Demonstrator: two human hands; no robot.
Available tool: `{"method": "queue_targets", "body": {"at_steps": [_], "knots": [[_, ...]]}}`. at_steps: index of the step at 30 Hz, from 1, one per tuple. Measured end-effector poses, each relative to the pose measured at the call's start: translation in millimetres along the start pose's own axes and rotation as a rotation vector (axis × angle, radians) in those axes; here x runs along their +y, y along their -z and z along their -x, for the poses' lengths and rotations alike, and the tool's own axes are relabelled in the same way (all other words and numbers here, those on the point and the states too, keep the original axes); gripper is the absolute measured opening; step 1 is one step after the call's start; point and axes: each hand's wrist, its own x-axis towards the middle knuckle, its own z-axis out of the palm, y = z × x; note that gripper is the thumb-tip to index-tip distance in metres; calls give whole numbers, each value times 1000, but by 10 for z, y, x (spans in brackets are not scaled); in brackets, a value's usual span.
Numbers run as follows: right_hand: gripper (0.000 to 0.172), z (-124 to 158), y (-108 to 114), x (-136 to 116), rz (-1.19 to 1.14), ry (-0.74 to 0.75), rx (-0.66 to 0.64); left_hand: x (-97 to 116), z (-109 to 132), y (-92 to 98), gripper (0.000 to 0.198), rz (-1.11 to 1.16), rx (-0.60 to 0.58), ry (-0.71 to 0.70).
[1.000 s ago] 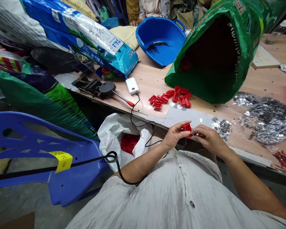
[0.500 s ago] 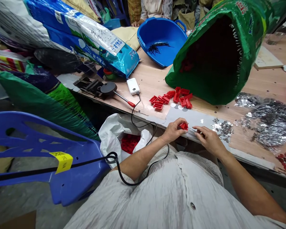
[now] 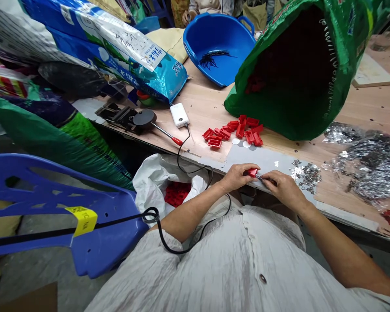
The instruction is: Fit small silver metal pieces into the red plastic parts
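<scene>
1 red part [image 3: 252,173] in hand, above the table's near edge; I judge the work partway through.

My left hand [image 3: 235,178] pinches the part between thumb and fingers; my right hand [image 3: 282,187] pinches a thin tool [image 3: 260,177] whose tip meets it, so I take this piece as unfinished. Beyond, a loose pile of red pieces [image 3: 214,143] lies on the table [image 3: 208,93], perhaps waiting or done; I cannot tell which. The green sack [image 3: 347,65] gapes toward me, dark inside, with some red at its left. Below the table edge, an open white sack [image 3: 146,175] holds many red pieces. A blue basin [image 3: 238,47] holds thin black strands [image 3: 211,60]; at right, a clear bag [image 3: 373,173] holds silvery bits.
</scene>
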Motion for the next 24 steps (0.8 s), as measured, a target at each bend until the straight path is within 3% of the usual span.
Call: {"method": "queue_targets", "body": {"at_steps": [11,19,24], "knots": [[19,-24,-98,-256,235,-162,32,-62,-26,-27,32,23,-11,-7],[18,2,-139,-171,104,-125,43,-15,-30,-4,32,107,-30,15],[23,100,-6,-196,-16,-71,105,96,65,2,38,341,102,74]]}}
